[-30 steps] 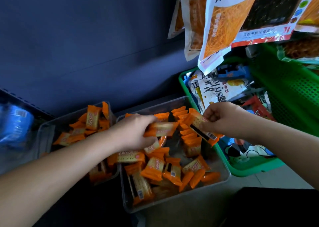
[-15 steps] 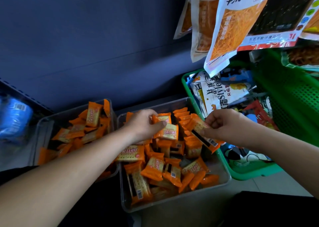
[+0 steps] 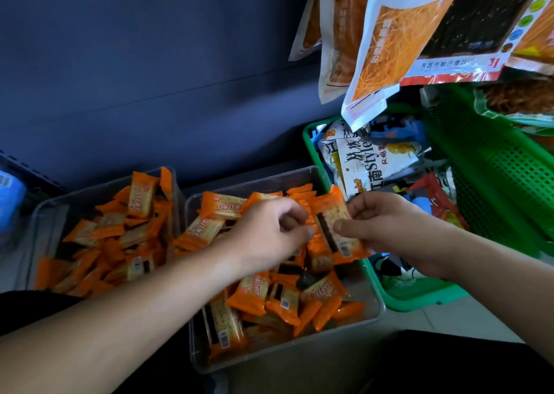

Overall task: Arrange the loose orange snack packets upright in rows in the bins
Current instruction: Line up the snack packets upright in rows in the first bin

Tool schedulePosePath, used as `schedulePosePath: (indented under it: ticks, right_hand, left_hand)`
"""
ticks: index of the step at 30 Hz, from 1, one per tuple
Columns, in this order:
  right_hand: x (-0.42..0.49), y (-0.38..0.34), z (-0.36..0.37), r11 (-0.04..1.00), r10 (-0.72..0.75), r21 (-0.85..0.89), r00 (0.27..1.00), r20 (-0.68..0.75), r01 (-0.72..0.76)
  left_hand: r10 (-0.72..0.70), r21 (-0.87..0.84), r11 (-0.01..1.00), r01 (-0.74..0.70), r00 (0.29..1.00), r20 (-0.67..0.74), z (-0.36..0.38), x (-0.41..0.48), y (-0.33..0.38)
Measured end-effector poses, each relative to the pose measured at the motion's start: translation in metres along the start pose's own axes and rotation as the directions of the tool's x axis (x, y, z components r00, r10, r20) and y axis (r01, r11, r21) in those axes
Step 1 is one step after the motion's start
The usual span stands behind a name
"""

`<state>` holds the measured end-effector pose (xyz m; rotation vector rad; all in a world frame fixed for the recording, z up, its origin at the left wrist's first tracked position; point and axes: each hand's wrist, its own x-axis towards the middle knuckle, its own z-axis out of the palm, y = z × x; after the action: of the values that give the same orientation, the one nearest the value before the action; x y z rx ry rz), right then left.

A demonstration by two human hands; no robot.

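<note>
The green perforated plastic basket (image 3: 419, 299) of mixed snack bags (image 3: 368, 166) touches the right clear plastic bin (image 3: 299, 356). Orange snack packets (image 3: 254, 291) lie jumbled there and in the left clear bin (image 3: 48, 213). Your right hand (image 3: 386, 228) pinches one orange packet (image 3: 332, 222) over that bin's basket-side rim. Your left hand (image 3: 269, 231) curls beside it, grip unclear.

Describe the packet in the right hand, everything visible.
The held packet is a glossy orange wrapper printed with a pale cracker, a dark stripe along its length and a barcode near its lower end. It is tilted over the clear bin's right side. The right hand pinches its right edge; the left hand's curled fingers sit at its left edge, contact unclear.
</note>
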<state>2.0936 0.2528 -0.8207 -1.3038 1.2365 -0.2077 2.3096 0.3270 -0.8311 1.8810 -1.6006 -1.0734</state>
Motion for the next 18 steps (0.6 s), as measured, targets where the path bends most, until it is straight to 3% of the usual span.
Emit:
schedulePosePath:
  ticks: [3, 6, 10, 14, 18]
  right_hand:
    - [-0.010, -0.005, 0.008, 0.984, -0.013, 0.178, 0.999, 0.043, 0.005]
    - [-0.023, -0.012, 0.020, 0.951, -0.062, 0.307, 0.988, 0.140, 0.016]
    - [-0.029, -0.018, 0.019, 0.966, -0.112, 0.254, 0.972, 0.208, 0.057]
    - [-0.021, -0.021, 0.005, 0.963, -0.122, 0.245, 0.993, 0.008, 0.116]
    - [-0.016, -0.020, -0.003, 0.937, -0.115, 0.327, 0.992, -0.050, 0.125]
  left_hand:
    - [0.006, -0.211, 0.978, 0.008, 0.998, 0.067, 0.014, -0.026, 0.023]
    - [0.044, -0.238, 0.971, -0.035, 0.998, 0.033, 0.014, -0.041, 0.033]
    - [0.047, -0.252, 0.967, -0.044, 0.999, 0.006, 0.009, -0.047, 0.029]
    - [-0.155, -0.495, 0.850, 0.180, 0.984, 0.092, 0.007, -0.045, 0.024]
    - [-0.154, -0.564, 0.799, 0.208, 0.978, 0.143, 0.008, -0.040, 0.019]
